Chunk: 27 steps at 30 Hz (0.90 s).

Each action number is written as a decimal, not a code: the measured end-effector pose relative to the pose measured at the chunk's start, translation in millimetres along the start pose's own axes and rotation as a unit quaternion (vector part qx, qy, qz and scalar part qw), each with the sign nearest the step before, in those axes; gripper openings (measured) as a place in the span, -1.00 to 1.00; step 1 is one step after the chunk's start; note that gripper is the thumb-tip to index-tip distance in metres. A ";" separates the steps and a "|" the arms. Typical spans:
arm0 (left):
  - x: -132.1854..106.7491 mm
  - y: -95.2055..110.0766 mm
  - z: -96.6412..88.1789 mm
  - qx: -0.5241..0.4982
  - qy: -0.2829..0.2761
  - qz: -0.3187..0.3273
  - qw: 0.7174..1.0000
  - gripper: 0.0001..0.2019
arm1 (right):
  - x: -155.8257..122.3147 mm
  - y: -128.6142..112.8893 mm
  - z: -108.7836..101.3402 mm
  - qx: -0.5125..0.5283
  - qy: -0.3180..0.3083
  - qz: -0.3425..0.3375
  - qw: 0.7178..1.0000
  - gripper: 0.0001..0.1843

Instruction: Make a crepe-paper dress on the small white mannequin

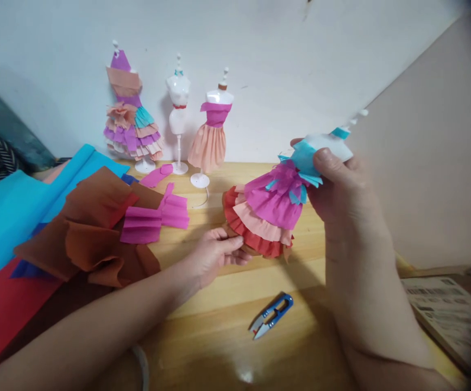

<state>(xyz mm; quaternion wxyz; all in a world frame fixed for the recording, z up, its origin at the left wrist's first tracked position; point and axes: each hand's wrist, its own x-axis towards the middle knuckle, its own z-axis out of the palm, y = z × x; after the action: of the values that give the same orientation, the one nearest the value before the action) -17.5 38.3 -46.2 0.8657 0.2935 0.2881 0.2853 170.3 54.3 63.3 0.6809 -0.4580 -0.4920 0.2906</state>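
Observation:
My right hand [337, 174] is wrapped round the upper body of a small white dress form [333, 144], thumb across its front. The form tilts, its knobbed neck pointing up and right, with a blue band round it. It wears a crepe-paper dress [274, 201] with a blue top and layers of magenta, peach, red and brown frills. Fingers of my left hand [219, 252] pinch the brown bottom frill at the lower left of the skirt. Below the dress, blue-handled thread snips [271, 315] lie on the wooden table [211, 315].
Along the wall stand a dress form in a tiered paper dress [131, 114], a nearly bare dress form [178, 114] and one in a magenta and peach dress [213, 130]. Crepe-paper sheets [92, 201] pile at left beside magenta pleated pieces [154, 217]. A cardboard box [447, 309] sits at right.

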 end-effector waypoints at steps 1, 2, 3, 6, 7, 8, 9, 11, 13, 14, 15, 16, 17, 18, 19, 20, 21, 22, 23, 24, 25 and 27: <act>0.0 -1.3 -0.1 0.013 0.003 -0.003 1.000 -0.67 | -0.2 0.2 0.2 0.003 0.001 0.002 1.000 -0.61; 0.0 -2.1 -0.1 0.022 0.004 -0.007 1.000 -0.70 | -0.5 0.2 0.3 0.007 0.002 0.004 1.000 -0.60; 0.0 -2.4 0.0 0.024 0.006 -0.010 1.000 -0.74 | -1.0 0.0 0.3 0.010 0.003 0.007 1.000 -0.59; 0.1 0.8 0.8 -0.001 0.019 -0.031 0.999 -0.88 | -2.6 -0.9 -0.5 0.009 0.000 0.008 1.000 -0.58; 0.1 2.9 1.2 -0.017 0.029 -0.039 0.999 -0.92 | -2.9 -1.4 -0.8 0.009 -0.002 0.004 1.000 -0.59; 0.2 5.0 1.7 -0.032 0.039 -0.048 0.998 -0.94 | -3.2 -1.8 -0.9 0.009 -0.003 -0.001 1.000 -0.59; 0.4 7.0 2.1 -0.047 0.046 -0.053 0.996 -0.95 | -3.4 -2.2 -0.8 0.008 -0.003 -0.003 1.000 -0.59; 0.8 9.9 3.1 -0.074 0.055 -0.048 0.995 -0.94 | -3.8 -2.7 0.3 0.008 -0.002 -0.003 1.000 -0.59; 1.4 10.2 3.6 -0.084 0.058 -0.030 0.994 -0.93 | -4.2 -2.6 2.4 0.010 0.000 0.001 1.000 -0.59; 1.6 9.3 3.6 -0.084 0.058 -0.018 0.995 -0.94 | -4.4 -2.4 3.5 0.011 0.003 0.002 1.000 -0.60; 1.8 7.6 3.4 -0.081 0.060 -0.008 0.995 -0.96 | -4.6 -2.1 4.7 0.013 0.005 0.003 1.000 -0.60; 2.0 5.5 3.0 -0.075 0.062 -0.002 0.995 -0.97 | -4.9 -1.8 5.8 0.014 0.008 0.004 1.000 -0.60; 2.1 3.0 2.5 -0.067 0.063 0.000 0.996 -0.98 | -5.1 -1.5 6.8 0.015 0.012 0.005 1.000 -0.60; 2.1 0.5 2.0 -0.059 0.061 -0.001 0.996 -0.97 | -5.3 -1.1 7.6 0.015 0.017 0.006 1.000 -0.58; 2.0 -1.9 1.5 -0.050 0.058 -0.004 0.997 -0.96 | -5.6 -0.8 8.3 0.016 0.023 0.007 1.000 -0.57; 1.7 -3.9 1.1 -0.043 0.054 -0.007 0.998 -0.95 | -5.8 -0.6 8.9 0.016 0.026 0.009 0.999 -0.56; 1.4 -5.4 1.0 -0.039 0.048 -0.010 0.998 -0.95 | -5.9 -0.3 9.4 0.018 0.028 0.009 0.999 -0.55; 1.0 -6.4 1.1 -0.037 0.043 -0.010 0.998 -0.94 | -6.0 0.0 9.8 0.019 0.028 0.008 0.999 -0.55; 0.4 -7.0 1.5 -0.036 0.041 -0.009 0.998 -0.93 | -6.1 0.2 10.1 0.020 0.026 0.005 0.999 -0.56; -0.2 -7.2 2.3 -0.035 0.043 -0.006 0.998 -0.92 | -6.1 0.5 10.2 0.020 0.023 0.002 1.000 -0.57; -1.2 -7.4 3.4 -0.033 0.050 -0.002 0.998 -0.91 | -6.0 0.7 10.2 0.019 0.021 -0.001 1.000 -0.57; -4.1 -7.8 7.1 -0.026 0.068 0.006 0.997 -0.89 | -5.6 1.0 10.0 0.018 0.023 -0.001 1.000 -0.56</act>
<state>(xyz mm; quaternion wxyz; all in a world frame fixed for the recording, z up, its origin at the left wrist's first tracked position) -13.0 27.9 -45.5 0.8497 0.2530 0.3366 0.3174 159.1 53.3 61.1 0.7004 -0.4516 -0.4716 0.2883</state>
